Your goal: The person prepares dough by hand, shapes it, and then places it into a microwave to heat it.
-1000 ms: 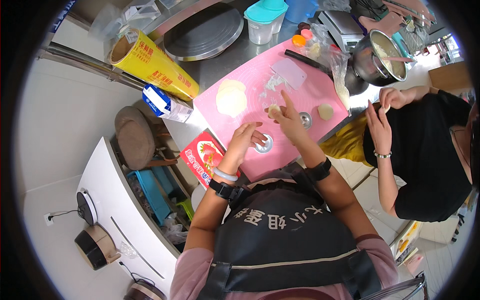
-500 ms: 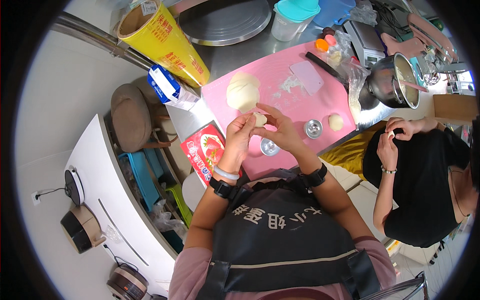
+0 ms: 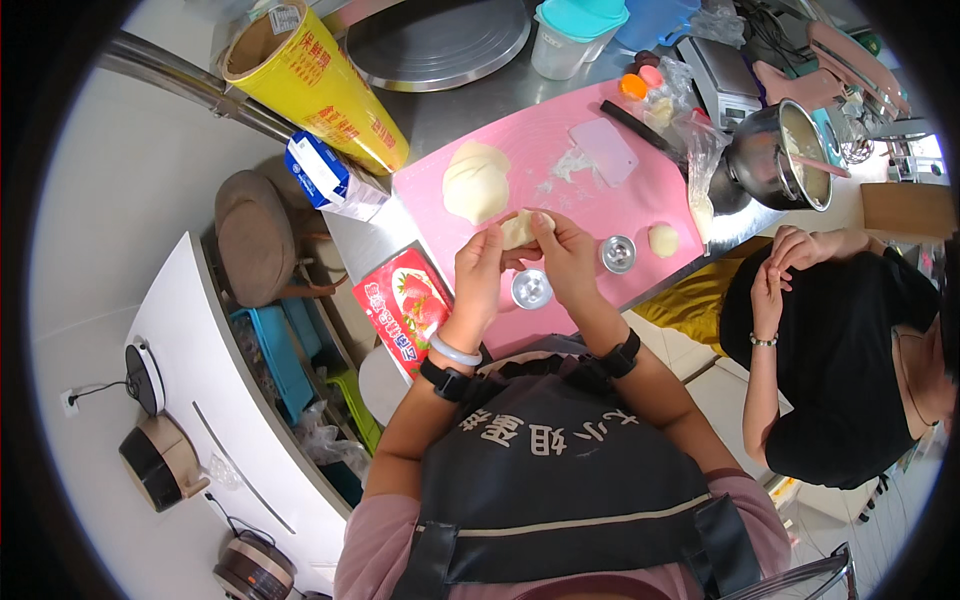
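Observation:
Between both hands I hold a small piece of pale dough [image 3: 522,231], drawn out into a wide, flattened strip. My left hand [image 3: 482,268] pinches its left end, and my right hand [image 3: 570,258] grips the right end with the thumb on top. Just below the hands, a small round metal mould [image 3: 531,290] sits on the pink mat [image 3: 545,110]. A second metal mould [image 3: 617,254] lies to the right, beside a dough ball [image 3: 662,240]. Behind my left hand rests a larger flat mass of dough [image 3: 476,185].
A pale scraper [image 3: 605,153] lies by scattered flour, near a long black bar [image 3: 642,131]. A red box [image 3: 402,308], a carton [image 3: 335,180] and a yellow roll [image 3: 325,90] stand left. At right are a steel mixing bowl [image 3: 765,160] and another person [image 3: 830,350].
The dough has gone from a compact lump to a longer strip, with my hands farther apart. The other person's hands have come together higher up. The whole view has shifted slightly.

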The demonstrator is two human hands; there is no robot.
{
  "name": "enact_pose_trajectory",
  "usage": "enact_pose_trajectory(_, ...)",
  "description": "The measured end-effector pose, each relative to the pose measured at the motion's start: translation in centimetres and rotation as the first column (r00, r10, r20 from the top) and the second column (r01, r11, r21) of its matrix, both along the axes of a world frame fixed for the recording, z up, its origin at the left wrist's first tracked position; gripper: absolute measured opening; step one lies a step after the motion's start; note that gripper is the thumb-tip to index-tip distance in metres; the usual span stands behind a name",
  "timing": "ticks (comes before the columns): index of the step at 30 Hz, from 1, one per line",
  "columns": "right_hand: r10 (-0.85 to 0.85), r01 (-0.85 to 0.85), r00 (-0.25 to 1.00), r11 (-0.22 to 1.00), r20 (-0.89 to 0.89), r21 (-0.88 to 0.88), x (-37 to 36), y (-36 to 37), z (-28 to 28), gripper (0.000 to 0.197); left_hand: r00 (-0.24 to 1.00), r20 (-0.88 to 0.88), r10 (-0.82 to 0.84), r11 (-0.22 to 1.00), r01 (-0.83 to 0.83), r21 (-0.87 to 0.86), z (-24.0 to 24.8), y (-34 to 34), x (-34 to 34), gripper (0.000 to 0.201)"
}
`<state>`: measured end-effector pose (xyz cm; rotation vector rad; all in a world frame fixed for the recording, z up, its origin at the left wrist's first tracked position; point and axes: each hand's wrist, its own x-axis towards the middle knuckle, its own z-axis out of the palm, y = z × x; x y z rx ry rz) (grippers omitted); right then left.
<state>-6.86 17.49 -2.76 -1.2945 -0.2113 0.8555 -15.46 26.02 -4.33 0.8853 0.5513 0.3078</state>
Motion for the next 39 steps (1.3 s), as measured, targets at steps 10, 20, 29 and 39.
enact_pose_trajectory(10, 0.464, -0.135, 0.389, 0.883, 0.796, -0.45, -1.5, -0.2, 1.2, 0.057, 0.994, 0.052, 0.092, 0.959, -0.075, -0.272, 0.7, 0.0, -0.3, 0.044)
enact_pose_trajectory(20, 0.316, -0.054, 0.145, 0.949, 0.937, -0.312, -3.5, 2.8, 2.6, 0.054, 0.969, 0.244, 0.037, 0.885, 0.082, -0.458, 3.2, -1.6, -0.5, 0.069)
enact_pose_trajectory(29, 0.345, -0.262, 0.142, 0.917, 0.928, -0.301, -3.5, 1.3, 4.6, 0.05, 0.915, 0.361, 0.179, 0.864, 0.03, -0.503, 6.6, -1.1, -0.5, 0.056)
enact_pose_trajectory(39, 0.247, -0.302, 0.305, 0.941, 0.92, -0.152, -4.5, 1.1, 4.6, 0.052, 0.87, 0.466, 0.163, 0.897, 0.067, -0.438, 7.6, -0.5, -0.9, 0.064)
